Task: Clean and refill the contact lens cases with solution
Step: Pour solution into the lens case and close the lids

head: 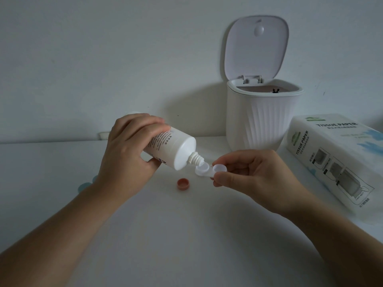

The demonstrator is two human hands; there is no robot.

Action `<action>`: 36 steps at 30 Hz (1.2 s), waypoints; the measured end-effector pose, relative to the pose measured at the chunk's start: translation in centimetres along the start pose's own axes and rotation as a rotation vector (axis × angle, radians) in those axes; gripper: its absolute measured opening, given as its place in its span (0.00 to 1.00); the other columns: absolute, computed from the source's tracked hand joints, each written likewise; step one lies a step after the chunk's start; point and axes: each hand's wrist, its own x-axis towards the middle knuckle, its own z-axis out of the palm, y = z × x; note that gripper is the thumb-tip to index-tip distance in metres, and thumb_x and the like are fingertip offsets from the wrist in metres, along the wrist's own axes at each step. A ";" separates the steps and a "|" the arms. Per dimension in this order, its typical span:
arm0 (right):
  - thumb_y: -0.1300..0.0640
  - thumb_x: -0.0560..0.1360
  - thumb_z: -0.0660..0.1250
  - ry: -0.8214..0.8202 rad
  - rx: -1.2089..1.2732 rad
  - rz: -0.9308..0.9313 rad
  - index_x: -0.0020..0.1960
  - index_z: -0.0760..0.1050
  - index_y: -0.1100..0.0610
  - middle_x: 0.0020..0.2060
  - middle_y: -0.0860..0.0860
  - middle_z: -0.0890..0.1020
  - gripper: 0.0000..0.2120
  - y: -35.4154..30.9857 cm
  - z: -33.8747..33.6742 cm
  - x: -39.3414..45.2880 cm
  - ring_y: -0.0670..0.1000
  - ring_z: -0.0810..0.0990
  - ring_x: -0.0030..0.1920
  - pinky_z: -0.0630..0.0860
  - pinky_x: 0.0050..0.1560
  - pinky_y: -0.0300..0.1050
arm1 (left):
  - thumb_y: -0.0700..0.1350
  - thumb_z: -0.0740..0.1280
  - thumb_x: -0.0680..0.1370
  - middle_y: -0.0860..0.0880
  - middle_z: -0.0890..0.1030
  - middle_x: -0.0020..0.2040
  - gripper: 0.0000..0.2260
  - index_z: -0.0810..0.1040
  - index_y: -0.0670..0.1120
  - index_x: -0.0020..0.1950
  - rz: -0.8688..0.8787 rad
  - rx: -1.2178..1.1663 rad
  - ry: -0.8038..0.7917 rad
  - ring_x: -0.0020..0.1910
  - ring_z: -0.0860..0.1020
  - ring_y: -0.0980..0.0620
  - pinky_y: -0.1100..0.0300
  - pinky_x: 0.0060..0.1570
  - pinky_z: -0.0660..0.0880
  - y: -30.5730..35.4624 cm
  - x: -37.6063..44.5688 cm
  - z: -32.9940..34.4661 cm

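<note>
Both my hands work above the white table. My left hand grips the white solution bottle, fingers curled around its body, and the bottle is tilted so its nozzle points down into one open well of the contact lens case. My right hand pinches the other end of the case between thumb and fingers. Whether liquid is coming out, I cannot tell. One small orange cap lies on the table just below the case. Behind stands a white bin with its lid up, and beside it a tissue paper pack.
</note>
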 end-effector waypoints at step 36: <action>0.48 0.69 0.77 -0.163 -0.254 -0.044 0.50 0.85 0.39 0.32 0.36 0.76 0.10 2.0 -0.5 0.8 0.37 0.72 0.32 0.68 0.39 0.28 | 0.46 0.82 0.65 0.59 0.80 0.58 0.29 0.76 0.55 0.63 -0.495 -0.304 -0.032 0.59 0.74 0.58 0.79 0.53 0.63 0.5 -0.8 -0.7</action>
